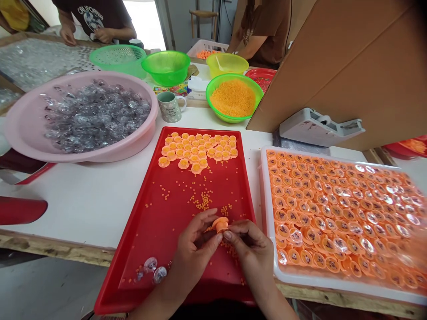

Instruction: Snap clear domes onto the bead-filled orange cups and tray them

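Between my two hands is a small orange spool-shaped plastic piece [220, 224], held above a red tray [153, 231]. My left hand [197, 244] grips it from the left with thumb and fingers. From the other side, my right hand [253, 246] pinches it. Rows of similar orange pieces [196, 149] stand at the tray's far end. Tiny yellow-orange bits [203, 200] lie scattered over the tray floor. Near its front left corner lie a few clear plastic caps [160, 274] with dark printed marks.
A white tray [271, 222] full of orange pieces with printed clear tops stands at right. Left is a pink basin [23, 133] of clear caps. Behind are a mug [169, 107], a green bowl of orange bits [233, 98], a tape dispenser [313, 126] and cardboard [333, 66]. Two people work opposite.
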Available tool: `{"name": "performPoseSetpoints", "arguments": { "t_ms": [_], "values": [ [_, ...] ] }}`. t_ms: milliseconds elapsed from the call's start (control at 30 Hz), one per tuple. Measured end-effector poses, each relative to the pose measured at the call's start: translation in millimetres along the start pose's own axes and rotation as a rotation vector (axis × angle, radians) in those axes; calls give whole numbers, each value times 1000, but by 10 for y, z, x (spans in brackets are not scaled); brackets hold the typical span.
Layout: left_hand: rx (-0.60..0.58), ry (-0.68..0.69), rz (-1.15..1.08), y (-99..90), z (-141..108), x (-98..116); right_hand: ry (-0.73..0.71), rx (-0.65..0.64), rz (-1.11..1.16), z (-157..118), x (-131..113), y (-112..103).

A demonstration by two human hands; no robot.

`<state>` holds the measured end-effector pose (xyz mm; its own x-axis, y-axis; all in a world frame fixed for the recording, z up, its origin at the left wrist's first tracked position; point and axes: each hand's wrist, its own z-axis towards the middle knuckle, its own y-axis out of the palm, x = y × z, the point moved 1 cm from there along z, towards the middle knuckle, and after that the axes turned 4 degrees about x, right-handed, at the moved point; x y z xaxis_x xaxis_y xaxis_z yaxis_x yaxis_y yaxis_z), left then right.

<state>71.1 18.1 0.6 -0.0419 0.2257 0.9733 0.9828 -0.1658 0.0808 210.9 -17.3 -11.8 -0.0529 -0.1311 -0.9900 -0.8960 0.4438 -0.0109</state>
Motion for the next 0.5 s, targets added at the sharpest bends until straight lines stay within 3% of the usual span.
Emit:
{"name": "performPoseSetpoints", "arguments": {
  "t_ms": [100, 200, 500],
  "values": [
    [-72, -38, -14, -7, 20, 57, -158, -8, -89, -20, -58, -4],
    [-67, -19, -31, -17, 19, 68, -226, -31, -126, -33, -100, 0],
    [-18, -55, -103, -13, -8, 85, -217, -54, -90, -53, -81, 20]
  ]
}}
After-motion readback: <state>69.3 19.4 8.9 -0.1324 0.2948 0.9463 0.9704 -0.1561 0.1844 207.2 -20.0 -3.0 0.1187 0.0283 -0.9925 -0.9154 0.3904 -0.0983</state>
